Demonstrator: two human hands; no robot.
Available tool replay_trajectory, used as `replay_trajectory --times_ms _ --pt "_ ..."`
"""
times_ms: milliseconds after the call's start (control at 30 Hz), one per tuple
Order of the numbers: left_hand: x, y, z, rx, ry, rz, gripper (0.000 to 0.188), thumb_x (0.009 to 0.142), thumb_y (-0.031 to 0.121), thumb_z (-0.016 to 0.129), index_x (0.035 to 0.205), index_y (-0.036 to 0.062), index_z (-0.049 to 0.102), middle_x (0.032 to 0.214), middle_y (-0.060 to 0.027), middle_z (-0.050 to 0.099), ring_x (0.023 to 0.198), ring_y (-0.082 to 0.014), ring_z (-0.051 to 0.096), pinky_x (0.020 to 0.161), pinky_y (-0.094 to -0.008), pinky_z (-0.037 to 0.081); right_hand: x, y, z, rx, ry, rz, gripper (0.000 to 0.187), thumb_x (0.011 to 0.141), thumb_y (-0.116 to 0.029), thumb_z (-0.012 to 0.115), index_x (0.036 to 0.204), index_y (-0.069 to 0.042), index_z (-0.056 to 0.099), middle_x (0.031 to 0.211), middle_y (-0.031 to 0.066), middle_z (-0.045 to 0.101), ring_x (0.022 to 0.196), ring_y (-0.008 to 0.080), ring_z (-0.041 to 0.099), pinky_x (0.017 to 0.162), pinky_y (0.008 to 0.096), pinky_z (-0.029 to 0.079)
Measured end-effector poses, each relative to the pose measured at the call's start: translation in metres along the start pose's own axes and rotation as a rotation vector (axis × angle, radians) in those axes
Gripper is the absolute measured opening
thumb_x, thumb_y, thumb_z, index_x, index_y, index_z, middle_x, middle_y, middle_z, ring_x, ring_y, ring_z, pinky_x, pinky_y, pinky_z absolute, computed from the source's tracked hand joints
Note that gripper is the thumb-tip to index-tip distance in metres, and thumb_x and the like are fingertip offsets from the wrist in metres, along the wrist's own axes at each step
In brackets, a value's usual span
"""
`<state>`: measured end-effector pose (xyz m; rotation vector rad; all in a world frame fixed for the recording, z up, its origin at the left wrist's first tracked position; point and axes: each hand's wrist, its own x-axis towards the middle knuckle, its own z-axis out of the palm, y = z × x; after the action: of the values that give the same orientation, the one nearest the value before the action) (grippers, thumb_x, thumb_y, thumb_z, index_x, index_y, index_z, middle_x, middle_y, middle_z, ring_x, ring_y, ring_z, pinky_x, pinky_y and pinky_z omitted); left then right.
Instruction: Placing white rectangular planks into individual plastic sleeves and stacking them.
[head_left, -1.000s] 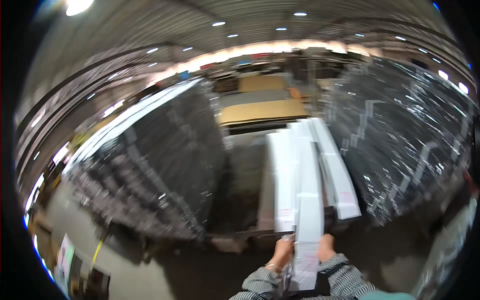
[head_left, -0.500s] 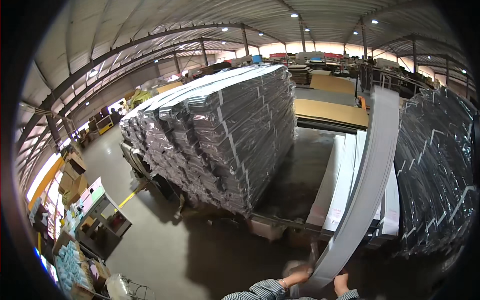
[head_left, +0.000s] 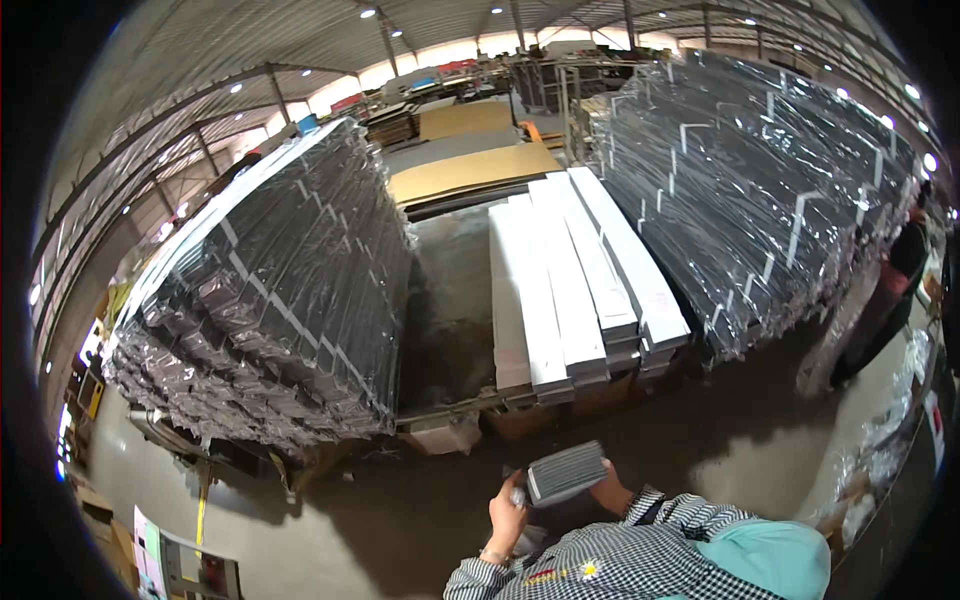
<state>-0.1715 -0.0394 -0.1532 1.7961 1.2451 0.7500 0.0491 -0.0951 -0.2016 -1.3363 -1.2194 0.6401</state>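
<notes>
Between my two hands, at the lower middle, is a grey layered bundle [head_left: 566, 472], like a stack of thin strips seen end-on. How far it reaches beyond this end is hidden. My left hand [head_left: 508, 514] is closed at its left side, with a small clear, plastic-like bit beside the fingers. My right hand [head_left: 612, 490] grips the opposite side, its fingers partly hidden behind the bundle. Beyond my hands, long white bundles [head_left: 575, 290] lie side by side in layers on a low platform [head_left: 450, 300].
A tall plastic-wrapped stack of dark packs [head_left: 290, 290] stands left of the platform. Another wrapped stack [head_left: 750, 190] rises to the right. Brown sheets [head_left: 475, 170] lie behind. Crumpled clear plastic [head_left: 880, 440] is at the right edge. A yellow floor line [head_left: 201, 515] runs at lower left.
The view has swung right and downward. The long pale bundle, earlier standing up in front of me, now shows only as a short grey layered end between my hands.
</notes>
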Motion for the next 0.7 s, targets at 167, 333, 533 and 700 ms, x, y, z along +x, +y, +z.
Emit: replay_trajectory --times_ms 167,333,533,700 --pt "-0.008 0.058 -0.046 -0.217 0.247 0.158 0.056 0.073 -0.013 0.049 0.121 0.0078 0.068 0.096 -0.0175 0.073 0.082 -0.0198 0.071 0.077 -0.0300 0.053 0.029 -0.112 0.003 0.082 0.008 0.130 0.012 0.093 -0.001 0.059 0.106 0.001 0.062 0.077 0.0031 0.063 0.066 0.0049 0.053 0.061 0.0240 0.044" --pt "-0.011 0.024 -0.064 -0.161 0.030 0.083 0.033 0.080 -0.009 0.051 0.100 0.0027 0.074 0.066 -0.0029 0.062 0.059 -0.0072 0.056 0.053 -0.0239 0.043 0.018 -0.081 0.023 0.141 -0.013 0.286 0.013 0.094 -0.003 0.060 0.106 0.000 0.063 0.075 0.0008 0.063 0.066 0.0057 0.055 0.061 0.0242 0.047" --pt "-0.024 0.010 -0.088 0.230 -0.343 0.256 0.023 0.080 0.022 0.080 0.087 0.0016 0.070 0.079 -0.0133 0.066 0.074 -0.0293 0.067 0.065 -0.0395 0.051 0.001 -0.064 0.024 0.440 0.040 0.340 0.020 0.095 -0.001 0.058 0.115 0.002 0.060 0.080 -0.0004 0.063 0.071 0.0077 0.059 0.068 0.0221 0.050" --pt "-0.039 0.058 -0.076 -0.374 -0.244 -0.094 0.027 0.087 0.016 0.073 0.071 0.0051 0.054 0.063 0.0012 0.052 0.056 -0.0087 0.045 0.049 -0.0301 0.036 -0.046 -0.107 0.021 0.247 0.200 -0.156 0.063 0.087 -0.022 0.076 0.139 -0.004 0.045 0.132 0.0126 0.052 0.121 0.0237 0.052 0.099 0.0366 0.047"
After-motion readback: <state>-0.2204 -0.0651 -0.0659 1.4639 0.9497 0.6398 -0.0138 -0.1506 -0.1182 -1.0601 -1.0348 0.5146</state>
